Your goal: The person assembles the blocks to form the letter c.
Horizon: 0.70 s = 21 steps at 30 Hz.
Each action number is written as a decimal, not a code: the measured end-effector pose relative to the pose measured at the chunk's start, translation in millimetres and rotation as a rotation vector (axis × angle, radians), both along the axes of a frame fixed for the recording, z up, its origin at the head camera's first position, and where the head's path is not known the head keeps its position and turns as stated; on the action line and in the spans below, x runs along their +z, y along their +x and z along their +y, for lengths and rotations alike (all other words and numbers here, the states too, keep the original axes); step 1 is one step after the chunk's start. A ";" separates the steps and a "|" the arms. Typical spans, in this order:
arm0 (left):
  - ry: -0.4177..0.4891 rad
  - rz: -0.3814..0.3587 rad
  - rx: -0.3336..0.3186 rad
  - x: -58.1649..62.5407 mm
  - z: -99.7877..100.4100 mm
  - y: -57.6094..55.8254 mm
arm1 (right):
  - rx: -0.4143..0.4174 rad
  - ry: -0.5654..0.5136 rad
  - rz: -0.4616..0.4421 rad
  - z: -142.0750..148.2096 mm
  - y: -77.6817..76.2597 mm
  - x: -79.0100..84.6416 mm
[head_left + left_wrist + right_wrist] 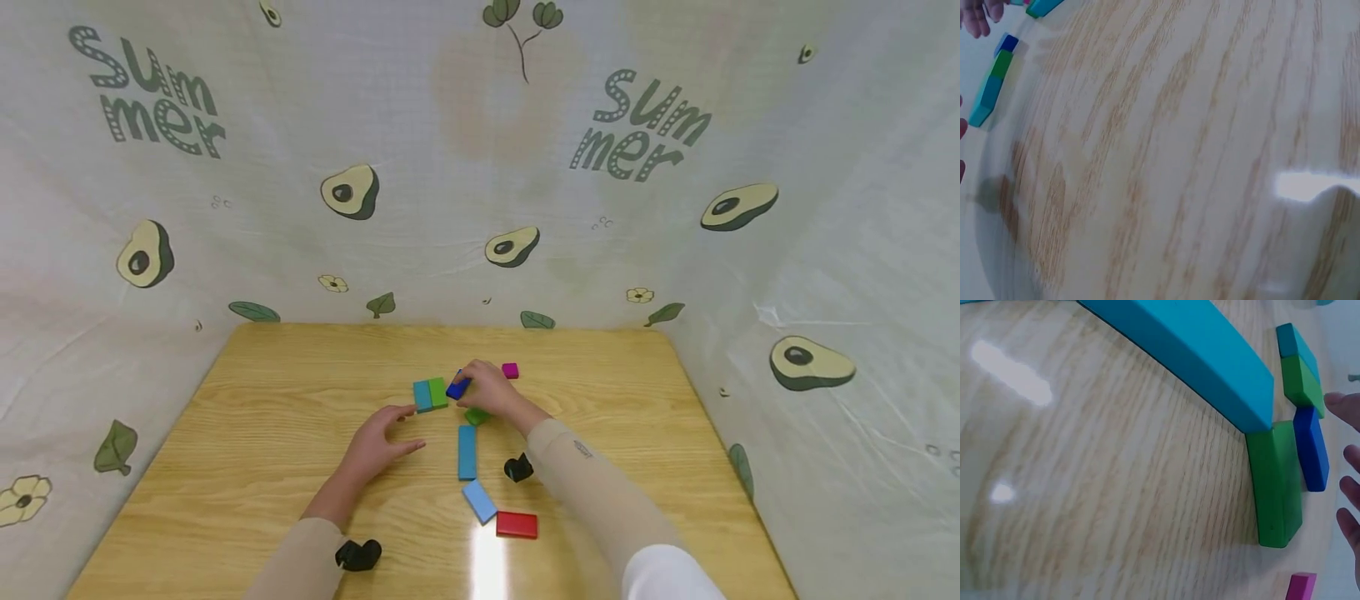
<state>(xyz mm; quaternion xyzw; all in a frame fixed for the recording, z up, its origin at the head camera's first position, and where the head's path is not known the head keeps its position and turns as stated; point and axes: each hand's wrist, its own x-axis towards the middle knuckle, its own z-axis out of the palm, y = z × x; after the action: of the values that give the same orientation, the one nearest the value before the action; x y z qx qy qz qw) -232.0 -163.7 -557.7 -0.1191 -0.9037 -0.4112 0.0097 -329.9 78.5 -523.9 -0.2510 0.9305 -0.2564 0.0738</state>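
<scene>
My right hand (486, 388) is over a dark blue block (457, 386). In the right wrist view its fingertips (1350, 487) show a gap from that blue block (1312, 450), which lies close to the end of a green block (1301, 381). That green block (438, 392) lies side by side with a teal block (422, 397). My left hand (378, 442) is just nearer me than the teal block, thumb and fingers spread, holding nothing. Under my right wrist lies another green block (476, 416), partly hidden, its end near a long teal block (467, 452).
A light blue block (480, 502) and a red block (517, 525) continue the line towards me. A small magenta block (510, 371) lies beyond my right hand. The wooden table (285, 400) is bounded by a printed cloth (427, 275) at the back and sides.
</scene>
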 end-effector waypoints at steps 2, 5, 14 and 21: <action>0.001 -0.010 0.003 -1.0 -0.3 0.2 | -0.001 0.018 -0.011 -1.9 -5.0 -2.9; 0.002 -0.028 0.010 -2.3 -0.3 0.9 | -0.019 0.031 -0.047 -4.5 -11.1 -5.7; -0.015 -0.011 0.002 -8.0 -1.0 -0.5 | -0.010 0.078 -0.100 -9.1 -21.7 -6.6; -0.024 -0.008 -0.011 -8.6 -1.8 -1.8 | -0.007 0.058 -0.148 -12.3 -25.4 -11.5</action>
<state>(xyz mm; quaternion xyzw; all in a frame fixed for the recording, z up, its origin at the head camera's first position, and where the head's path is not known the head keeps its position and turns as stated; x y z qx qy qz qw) -233.7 -165.6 -566.3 -0.1227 -0.9078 -0.4009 0.0025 -355.3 66.2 -535.5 -0.2258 0.9304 -0.2475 0.1488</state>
